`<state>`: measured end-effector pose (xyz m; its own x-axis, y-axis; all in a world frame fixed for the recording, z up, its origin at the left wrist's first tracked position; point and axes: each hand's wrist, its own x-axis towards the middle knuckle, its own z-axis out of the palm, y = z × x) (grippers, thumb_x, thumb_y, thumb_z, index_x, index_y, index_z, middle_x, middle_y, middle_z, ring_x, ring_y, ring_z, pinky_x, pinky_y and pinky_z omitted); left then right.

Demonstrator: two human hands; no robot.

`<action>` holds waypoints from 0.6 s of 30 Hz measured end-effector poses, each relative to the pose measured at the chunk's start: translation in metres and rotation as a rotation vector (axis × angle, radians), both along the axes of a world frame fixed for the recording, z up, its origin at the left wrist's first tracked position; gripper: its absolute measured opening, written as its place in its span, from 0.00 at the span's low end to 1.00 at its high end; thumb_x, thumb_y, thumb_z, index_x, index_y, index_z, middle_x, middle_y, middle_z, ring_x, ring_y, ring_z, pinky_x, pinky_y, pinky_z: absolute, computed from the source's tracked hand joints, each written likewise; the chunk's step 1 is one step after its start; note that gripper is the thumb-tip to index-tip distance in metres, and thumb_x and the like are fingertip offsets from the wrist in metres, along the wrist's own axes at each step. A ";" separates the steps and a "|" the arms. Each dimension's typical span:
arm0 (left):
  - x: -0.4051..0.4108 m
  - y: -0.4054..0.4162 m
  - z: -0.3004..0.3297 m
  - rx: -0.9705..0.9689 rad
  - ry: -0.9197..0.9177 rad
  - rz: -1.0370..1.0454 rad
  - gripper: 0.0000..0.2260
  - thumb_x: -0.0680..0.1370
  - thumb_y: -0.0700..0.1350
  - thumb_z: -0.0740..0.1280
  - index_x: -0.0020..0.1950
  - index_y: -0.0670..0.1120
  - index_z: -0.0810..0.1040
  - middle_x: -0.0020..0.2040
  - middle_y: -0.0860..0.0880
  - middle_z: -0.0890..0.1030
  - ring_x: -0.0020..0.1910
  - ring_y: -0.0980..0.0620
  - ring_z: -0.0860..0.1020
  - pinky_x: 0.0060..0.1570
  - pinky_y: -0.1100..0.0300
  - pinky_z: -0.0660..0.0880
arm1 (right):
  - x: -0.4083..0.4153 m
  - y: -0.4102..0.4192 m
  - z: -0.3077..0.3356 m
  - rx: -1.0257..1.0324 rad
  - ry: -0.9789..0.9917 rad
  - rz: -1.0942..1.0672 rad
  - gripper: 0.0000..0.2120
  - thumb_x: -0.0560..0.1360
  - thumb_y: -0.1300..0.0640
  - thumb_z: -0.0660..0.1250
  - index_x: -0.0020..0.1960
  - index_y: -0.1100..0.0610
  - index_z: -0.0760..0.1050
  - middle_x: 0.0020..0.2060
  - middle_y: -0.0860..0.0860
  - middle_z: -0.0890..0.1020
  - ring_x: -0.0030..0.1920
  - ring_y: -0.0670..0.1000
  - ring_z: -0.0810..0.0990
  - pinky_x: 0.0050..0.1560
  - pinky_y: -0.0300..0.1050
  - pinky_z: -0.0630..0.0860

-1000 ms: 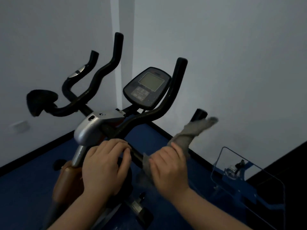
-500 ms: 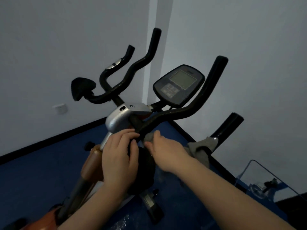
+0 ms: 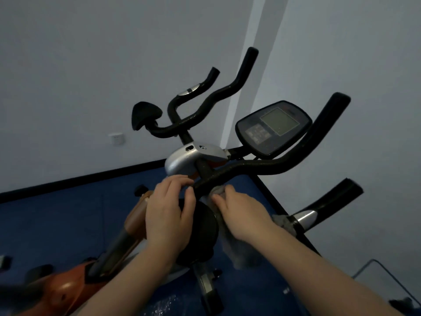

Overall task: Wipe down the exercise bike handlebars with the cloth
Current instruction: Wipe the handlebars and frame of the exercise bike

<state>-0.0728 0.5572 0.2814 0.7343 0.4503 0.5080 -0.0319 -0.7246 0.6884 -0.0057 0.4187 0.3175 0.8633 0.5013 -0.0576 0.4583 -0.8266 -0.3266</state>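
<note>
The exercise bike's black handlebars (image 3: 268,167) branch from a silver clamp (image 3: 186,159) at the centre. My right hand (image 3: 241,213) holds a grey cloth (image 3: 217,190) against the underside of the right bar near the stem; more cloth hangs below my wrist and drapes by the lower right grip (image 3: 328,204). My left hand (image 3: 170,210) rests with curled fingers on the bar's inner end, just under the clamp. The left bars (image 3: 205,106) rise bare at the back.
A console with a grey screen (image 3: 273,126) sits between the bars. A black round knob (image 3: 200,226) lies under my hands. The orange frame (image 3: 68,288) runs to the lower left. White walls meet in a corner behind; blue floor below, with a wire stand (image 3: 387,279) at lower right.
My right hand slid with the cloth from the lower right grip inward to the stem end of the bar. The view has swung left and downward; my left hand stayed by the clamp.
</note>
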 end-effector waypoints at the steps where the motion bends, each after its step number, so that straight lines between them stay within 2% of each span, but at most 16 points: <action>1: -0.001 0.000 -0.001 -0.013 0.005 0.012 0.10 0.77 0.52 0.55 0.53 0.55 0.73 0.52 0.61 0.74 0.51 0.63 0.70 0.49 0.64 0.65 | -0.001 -0.008 0.000 -0.002 -0.041 0.003 0.16 0.80 0.43 0.50 0.52 0.53 0.69 0.45 0.53 0.80 0.46 0.57 0.78 0.38 0.47 0.65; 3: -0.001 0.001 -0.001 -0.036 0.013 0.024 0.09 0.77 0.53 0.55 0.52 0.56 0.73 0.52 0.62 0.74 0.51 0.62 0.71 0.51 0.62 0.68 | 0.001 -0.024 0.009 0.040 -0.125 -0.014 0.13 0.80 0.45 0.53 0.43 0.50 0.69 0.37 0.48 0.77 0.40 0.53 0.77 0.35 0.46 0.66; 4: -0.001 0.001 -0.001 -0.041 0.020 0.025 0.10 0.77 0.53 0.55 0.52 0.56 0.73 0.52 0.62 0.74 0.51 0.62 0.72 0.51 0.60 0.70 | 0.003 -0.030 0.016 0.137 -0.145 -0.045 0.13 0.80 0.45 0.54 0.40 0.50 0.68 0.34 0.46 0.76 0.38 0.50 0.77 0.34 0.46 0.67; 7: -0.001 0.002 -0.001 -0.039 0.031 0.021 0.10 0.77 0.54 0.55 0.53 0.56 0.73 0.52 0.62 0.74 0.53 0.61 0.72 0.54 0.59 0.71 | 0.016 -0.031 0.044 0.638 -0.246 -0.152 0.15 0.79 0.44 0.55 0.41 0.50 0.73 0.31 0.47 0.77 0.32 0.44 0.76 0.29 0.39 0.71; 9: 0.000 0.003 0.000 -0.046 0.032 0.015 0.10 0.77 0.54 0.55 0.54 0.57 0.73 0.53 0.63 0.73 0.54 0.62 0.72 0.56 0.60 0.69 | 0.025 -0.017 0.056 0.816 -0.256 -0.098 0.15 0.79 0.42 0.54 0.46 0.49 0.74 0.34 0.47 0.79 0.34 0.43 0.78 0.29 0.35 0.73; 10: -0.001 0.003 0.000 -0.052 0.032 0.013 0.11 0.77 0.54 0.55 0.55 0.56 0.73 0.54 0.62 0.73 0.55 0.62 0.71 0.57 0.60 0.69 | 0.027 -0.007 0.056 0.792 -0.209 -0.034 0.14 0.78 0.41 0.53 0.50 0.46 0.74 0.37 0.44 0.80 0.37 0.41 0.79 0.32 0.33 0.75; 11: -0.001 0.003 0.000 -0.062 0.029 0.012 0.12 0.77 0.54 0.56 0.56 0.55 0.72 0.55 0.61 0.73 0.56 0.61 0.71 0.58 0.59 0.69 | 0.028 0.003 0.051 0.676 -0.189 0.035 0.13 0.78 0.41 0.52 0.54 0.43 0.72 0.41 0.41 0.80 0.42 0.41 0.80 0.41 0.34 0.76; 12: -0.002 0.002 0.000 -0.080 0.025 0.015 0.13 0.77 0.54 0.56 0.59 0.54 0.72 0.58 0.59 0.73 0.58 0.59 0.71 0.59 0.58 0.69 | 0.028 0.011 0.042 0.477 -0.221 0.121 0.14 0.78 0.42 0.51 0.58 0.42 0.71 0.46 0.40 0.80 0.51 0.43 0.79 0.53 0.38 0.74; 13: -0.002 0.002 0.000 -0.102 0.022 0.020 0.15 0.76 0.54 0.57 0.61 0.53 0.71 0.60 0.56 0.73 0.60 0.57 0.71 0.61 0.57 0.69 | 0.026 0.017 0.030 0.254 -0.287 0.212 0.15 0.79 0.44 0.51 0.60 0.43 0.71 0.53 0.41 0.79 0.59 0.46 0.75 0.64 0.43 0.66; 14: -0.001 0.002 0.000 -0.119 0.023 0.025 0.17 0.76 0.54 0.57 0.63 0.51 0.70 0.62 0.54 0.73 0.62 0.56 0.70 0.62 0.57 0.68 | 0.025 0.022 0.017 0.083 -0.363 0.302 0.16 0.79 0.46 0.51 0.62 0.45 0.72 0.59 0.43 0.77 0.65 0.47 0.70 0.71 0.48 0.56; 15: -0.001 0.002 0.000 -0.128 0.025 0.026 0.18 0.76 0.55 0.57 0.64 0.50 0.69 0.63 0.53 0.72 0.64 0.55 0.70 0.63 0.56 0.67 | 0.024 0.025 0.009 -0.018 -0.405 0.380 0.17 0.79 0.46 0.51 0.63 0.46 0.73 0.61 0.43 0.76 0.67 0.47 0.68 0.74 0.50 0.49; 16: 0.000 0.002 -0.001 -0.134 0.029 0.024 0.19 0.76 0.55 0.58 0.64 0.50 0.69 0.64 0.52 0.72 0.64 0.54 0.69 0.64 0.55 0.67 | 0.025 0.025 0.006 -0.050 -0.402 0.434 0.17 0.79 0.47 0.51 0.62 0.45 0.74 0.62 0.42 0.77 0.67 0.46 0.67 0.74 0.51 0.46; 18: 0.001 0.004 -0.001 -0.149 0.036 0.010 0.19 0.76 0.54 0.58 0.65 0.49 0.68 0.65 0.51 0.71 0.65 0.53 0.69 0.65 0.53 0.68 | 0.031 0.022 0.008 -0.048 -0.379 0.537 0.16 0.78 0.50 0.56 0.64 0.45 0.73 0.61 0.42 0.77 0.67 0.46 0.67 0.74 0.51 0.47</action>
<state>-0.0720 0.5610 0.2804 0.7462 0.5260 0.4082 0.0012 -0.6141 0.7892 0.0257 0.4408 0.3257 0.4591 0.8724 0.1681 0.8869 -0.4609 -0.0300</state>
